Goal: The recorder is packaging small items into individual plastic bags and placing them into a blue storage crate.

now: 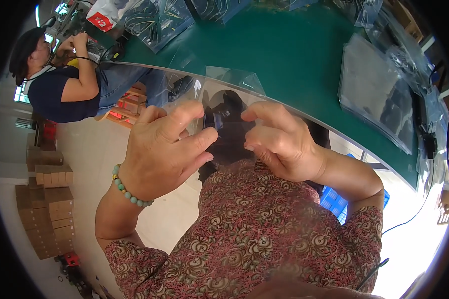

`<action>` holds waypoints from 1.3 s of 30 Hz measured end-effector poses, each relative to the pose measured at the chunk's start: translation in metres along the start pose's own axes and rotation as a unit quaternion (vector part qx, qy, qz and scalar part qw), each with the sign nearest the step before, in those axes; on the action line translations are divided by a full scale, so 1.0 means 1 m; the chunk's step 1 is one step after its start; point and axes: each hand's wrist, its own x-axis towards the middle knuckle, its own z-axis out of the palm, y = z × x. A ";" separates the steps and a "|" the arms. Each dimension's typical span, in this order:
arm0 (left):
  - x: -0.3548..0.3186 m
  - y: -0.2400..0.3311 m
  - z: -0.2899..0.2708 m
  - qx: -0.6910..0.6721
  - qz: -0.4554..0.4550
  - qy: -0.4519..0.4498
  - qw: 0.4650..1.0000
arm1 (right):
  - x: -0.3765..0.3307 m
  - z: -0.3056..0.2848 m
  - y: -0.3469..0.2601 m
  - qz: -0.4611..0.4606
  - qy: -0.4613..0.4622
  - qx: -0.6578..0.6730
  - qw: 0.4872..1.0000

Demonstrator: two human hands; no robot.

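A clear plastic bag (pixel 233 77) hangs in front of me at the table's near edge, its upper part lying over that edge. My left hand (pixel 169 144), with a beaded bracelet at the wrist, is closed with bent fingers along the bag's left side. On the other side my right hand (pixel 283 142) has its fingers curled toward the thumb at the film. Both hands are in the air above my lap, a small gap between them. The film is see-through, so its lower edge is hard to make out.
The green table (pixel 284 45) stretches ahead and right. A stack of clear plastic bags (pixel 374 89) lies on its right side; bagged cables (pixel 157 22) lie at the far left. A co-worker (pixel 65 84) sits left. Cardboard boxes (pixel 45 209) and a blue crate (pixel 334 202) stand lower down.
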 end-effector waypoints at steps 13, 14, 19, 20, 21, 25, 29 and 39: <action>0.002 -0.002 0.016 0.065 0.046 -0.035 0.996 | 0.008 0.000 -0.012 0.075 -0.092 -0.072 0.990; 0.003 0.000 0.018 0.073 0.041 -0.046 0.995 | 0.007 0.001 -0.011 0.076 -0.109 -0.076 0.988; 0.000 0.001 0.024 0.066 0.023 -0.051 0.996 | 0.006 0.005 -0.009 0.077 -0.125 -0.047 0.988; 0.001 0.002 0.023 0.071 0.012 -0.043 0.996 | 0.008 0.004 -0.011 0.083 -0.116 -0.040 0.989; 0.001 0.004 0.023 0.076 0.002 -0.036 0.996 | 0.009 0.003 -0.011 0.089 -0.107 -0.033 0.990; 0.002 0.006 0.022 0.084 -0.015 -0.044 0.995 | 0.009 0.005 -0.009 0.081 -0.090 -0.016 0.992; 0.003 0.007 0.025 0.074 -0.018 -0.025 0.997 | 0.007 0.005 -0.009 0.081 -0.083 -0.021 0.993; 0.002 0.011 0.034 0.063 0.047 0.022 0.997 | 0.009 0.003 -0.006 0.038 -0.068 -0.009 0.997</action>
